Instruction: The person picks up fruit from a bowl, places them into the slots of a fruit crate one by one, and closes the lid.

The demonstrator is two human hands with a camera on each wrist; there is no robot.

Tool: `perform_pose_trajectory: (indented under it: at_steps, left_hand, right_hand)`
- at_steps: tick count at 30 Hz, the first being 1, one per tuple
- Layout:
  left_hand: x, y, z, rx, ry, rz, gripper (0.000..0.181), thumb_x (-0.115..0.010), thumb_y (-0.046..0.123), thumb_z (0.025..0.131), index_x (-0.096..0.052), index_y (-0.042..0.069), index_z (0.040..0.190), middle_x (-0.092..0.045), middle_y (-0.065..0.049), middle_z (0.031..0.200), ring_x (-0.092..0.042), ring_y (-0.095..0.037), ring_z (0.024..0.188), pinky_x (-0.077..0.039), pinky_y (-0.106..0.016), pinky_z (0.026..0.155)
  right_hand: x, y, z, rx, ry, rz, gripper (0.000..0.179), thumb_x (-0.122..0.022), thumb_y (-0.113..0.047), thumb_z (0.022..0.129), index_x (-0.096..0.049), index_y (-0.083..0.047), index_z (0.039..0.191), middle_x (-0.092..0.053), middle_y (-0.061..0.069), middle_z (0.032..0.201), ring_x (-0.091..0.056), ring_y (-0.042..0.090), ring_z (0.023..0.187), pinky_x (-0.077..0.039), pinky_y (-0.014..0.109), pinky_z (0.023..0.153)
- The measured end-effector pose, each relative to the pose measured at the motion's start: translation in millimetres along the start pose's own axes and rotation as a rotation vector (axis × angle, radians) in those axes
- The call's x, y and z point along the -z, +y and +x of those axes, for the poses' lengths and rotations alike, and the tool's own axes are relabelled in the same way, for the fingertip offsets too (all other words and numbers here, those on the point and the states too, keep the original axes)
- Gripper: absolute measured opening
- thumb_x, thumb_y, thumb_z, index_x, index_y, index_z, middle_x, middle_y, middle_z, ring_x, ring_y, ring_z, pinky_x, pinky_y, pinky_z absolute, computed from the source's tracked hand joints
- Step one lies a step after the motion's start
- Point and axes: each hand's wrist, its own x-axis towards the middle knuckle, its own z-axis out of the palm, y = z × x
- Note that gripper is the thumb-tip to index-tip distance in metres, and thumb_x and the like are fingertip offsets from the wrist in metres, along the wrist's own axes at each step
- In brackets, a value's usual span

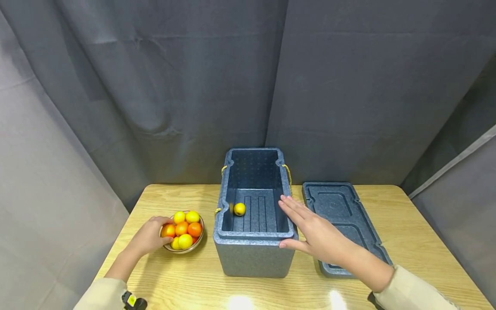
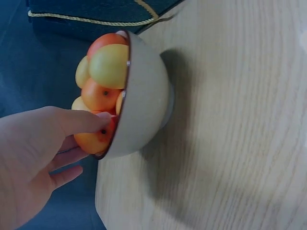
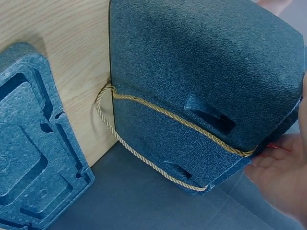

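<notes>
A dark blue foam box (image 1: 253,254) stands open in the middle of the wooden table, with one yellow fruit (image 1: 239,209) on its ribbed floor. My right hand (image 1: 300,226) lies flat with straight fingers on the box's right rim; in the right wrist view the right hand (image 3: 283,177) shows only at the box's (image 3: 201,72) lower corner. A bowl (image 1: 182,249) heaped with orange and yellow fruit sits left of the box. My left hand (image 1: 155,234) reaches in from the bowl's left side. In the left wrist view its fingertips (image 2: 98,120) touch an orange fruit (image 2: 93,139) at the bowl's rim (image 2: 144,96).
The box's lid (image 1: 341,224) lies upside down on the table to the right of the box. A yellow cord (image 3: 158,112) runs round the box's outside. Grey curtains close in the table at the back and sides. Bare tabletop (image 1: 193,284) shows in front.
</notes>
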Motion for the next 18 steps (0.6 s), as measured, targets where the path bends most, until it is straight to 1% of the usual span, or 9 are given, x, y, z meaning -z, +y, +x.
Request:
perform_pose_trajectory:
  at_steps: [6, 9, 13, 18]
  left_hand:
    - [8.1, -3.8, -0.7, 0.020, -0.041, -0.158, 0.042, -0.077, 0.011, 0.078, -0.063, -0.001, 0.116, -0.064, -0.021, 0.119, -0.063, -0.033, 0.100, -0.052, -0.050, 0.086]
    - [11.3, -5.5, 0.2, 0.030, -0.053, -0.212, 0.041, -0.077, 0.012, 0.078, -0.064, 0.000, 0.115, -0.065, -0.020, 0.118, -0.064, -0.032, 0.099, -0.054, -0.048, 0.084]
    - [13.7, -7.4, 1.2, 0.027, -0.051, -0.232, 0.041, -0.077, 0.013, 0.078, -0.064, 0.000, 0.115, -0.067, -0.018, 0.115, -0.065, -0.030, 0.098, -0.055, -0.043, 0.081]
    - [17.0, -7.0, 2.2, 0.026, -0.064, -0.267, 0.042, -0.077, 0.014, 0.079, -0.063, 0.000, 0.115, -0.067, -0.018, 0.114, -0.065, -0.031, 0.099, -0.056, -0.041, 0.080]
  right_hand:
    - [0, -1, -0.3, 0.005, 0.006, -0.001, 0.088, -0.063, -0.058, 0.082, -0.035, -0.007, 0.148, -0.031, 0.008, 0.158, -0.035, 0.030, 0.143, -0.043, 0.047, 0.107]
    - [1, -1, -0.3, -0.002, 0.002, 0.002, 0.088, -0.063, -0.058, 0.082, -0.035, -0.007, 0.148, -0.030, 0.008, 0.158, -0.035, 0.030, 0.144, -0.043, 0.047, 0.107]
    - [1, -1, -0.3, 0.003, 0.005, -0.002, 0.087, -0.063, -0.057, 0.083, -0.035, -0.007, 0.148, -0.030, 0.009, 0.158, -0.035, 0.031, 0.144, -0.043, 0.047, 0.106]
    - [1, -2, -0.4, 0.006, 0.006, -0.007, 0.087, -0.062, -0.058, 0.083, -0.034, -0.007, 0.149, -0.030, 0.009, 0.158, -0.034, 0.030, 0.144, -0.043, 0.047, 0.106]
